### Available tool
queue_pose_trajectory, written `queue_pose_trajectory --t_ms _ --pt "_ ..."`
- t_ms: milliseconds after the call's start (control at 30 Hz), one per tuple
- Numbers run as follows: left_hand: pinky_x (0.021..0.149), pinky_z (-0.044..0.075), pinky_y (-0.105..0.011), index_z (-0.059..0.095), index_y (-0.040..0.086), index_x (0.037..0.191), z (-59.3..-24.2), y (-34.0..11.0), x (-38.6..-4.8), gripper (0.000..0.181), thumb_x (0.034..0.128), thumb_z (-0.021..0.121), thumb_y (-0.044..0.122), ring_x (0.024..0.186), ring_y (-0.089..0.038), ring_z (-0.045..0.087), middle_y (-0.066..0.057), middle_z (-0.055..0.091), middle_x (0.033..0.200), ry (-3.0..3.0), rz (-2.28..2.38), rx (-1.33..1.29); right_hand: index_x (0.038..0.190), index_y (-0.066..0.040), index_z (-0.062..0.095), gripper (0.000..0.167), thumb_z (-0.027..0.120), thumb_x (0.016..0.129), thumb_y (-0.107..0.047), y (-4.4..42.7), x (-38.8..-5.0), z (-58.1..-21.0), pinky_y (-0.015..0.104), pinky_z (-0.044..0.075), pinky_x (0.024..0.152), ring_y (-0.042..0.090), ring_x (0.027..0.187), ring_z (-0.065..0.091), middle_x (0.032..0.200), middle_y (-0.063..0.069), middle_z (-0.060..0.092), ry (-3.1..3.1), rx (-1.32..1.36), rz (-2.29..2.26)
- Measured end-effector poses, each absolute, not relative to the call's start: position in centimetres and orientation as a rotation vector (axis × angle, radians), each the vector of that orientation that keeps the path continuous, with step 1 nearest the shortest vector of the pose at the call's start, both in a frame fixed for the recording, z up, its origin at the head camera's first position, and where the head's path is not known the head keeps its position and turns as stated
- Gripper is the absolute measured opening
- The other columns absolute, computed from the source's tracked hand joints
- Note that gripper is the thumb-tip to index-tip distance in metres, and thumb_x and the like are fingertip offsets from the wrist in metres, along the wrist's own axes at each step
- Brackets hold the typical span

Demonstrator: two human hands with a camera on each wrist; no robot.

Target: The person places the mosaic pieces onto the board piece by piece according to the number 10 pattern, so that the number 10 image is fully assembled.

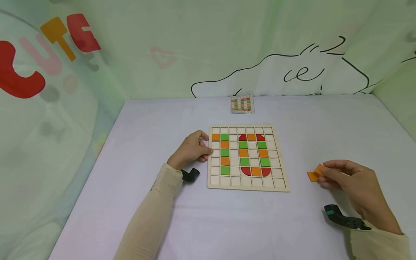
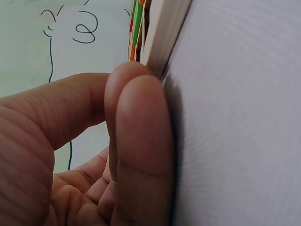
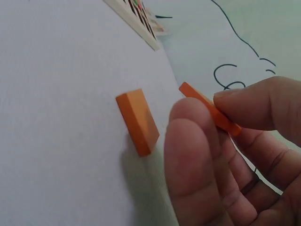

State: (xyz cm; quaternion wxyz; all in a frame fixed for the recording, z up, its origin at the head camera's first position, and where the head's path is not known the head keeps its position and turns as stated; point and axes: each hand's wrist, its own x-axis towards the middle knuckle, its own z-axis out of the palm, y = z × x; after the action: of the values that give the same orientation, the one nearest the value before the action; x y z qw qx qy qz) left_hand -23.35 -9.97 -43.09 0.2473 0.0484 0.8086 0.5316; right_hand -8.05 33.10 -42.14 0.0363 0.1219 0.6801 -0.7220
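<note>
A square wooden grid board [image 1: 248,184] lies on the table with orange and green square tiles and red rounded corner tiles in its cells. My left hand [image 1: 194,148] holds the board's left edge, its thumb over the rim and the other fingers bent against the side. In the left wrist view, the fingertips [image 2: 143,108] partly hide that edge. Right of the board, my right hand [image 1: 352,180] pinches an orange square tile [image 3: 207,103] between thumb and fingers, raised off the table. A second orange tile [image 3: 138,122] is just beside those fingers, apart from the held one.
Behind the board, a small pattern card [image 1: 242,104] shows a similar coloured grid. The white table [image 1: 247,224] meets a printed green curtain [image 1: 146,29] at the back and left. Black wrist devices [image 1: 341,216] are strapped to both wrists.
</note>
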Motion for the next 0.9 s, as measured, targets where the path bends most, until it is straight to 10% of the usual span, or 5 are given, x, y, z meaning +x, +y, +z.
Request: queue_pose_trajectory --t_ms 633,900 --pt "0.06 0.063 -0.027 0.051 0.004 0.129 -43.0 -9.7 -23.3 0.044 0.0926 0.077 0.002 0.063 -0.016 0.067 -0.011 0.063 0.088 2.224 1.439 0.148 0.109 -0.014 0.075 0.014 0.071 0.099 -0.005 28.5 -9.7 -42.4 0.028 0.065 0.073 0.015 0.081 0.076 0.098 -0.005 0.074 2.217 0.247 -2.003" --pt "0.059 0.063 -0.027 0.052 0.003 0.129 -43.2 -9.8 -23.4 0.045 0.0918 0.078 0.002 0.063 -0.016 0.067 -0.011 0.063 0.086 2.23 1.44 0.141 0.132 0.01 0.057 0.038 0.066 0.104 -0.015 24.6 -10.8 -41.3 0.03 0.065 0.08 0.017 0.087 0.077 0.105 0.001 0.071 2.32 0.206 -1.733"
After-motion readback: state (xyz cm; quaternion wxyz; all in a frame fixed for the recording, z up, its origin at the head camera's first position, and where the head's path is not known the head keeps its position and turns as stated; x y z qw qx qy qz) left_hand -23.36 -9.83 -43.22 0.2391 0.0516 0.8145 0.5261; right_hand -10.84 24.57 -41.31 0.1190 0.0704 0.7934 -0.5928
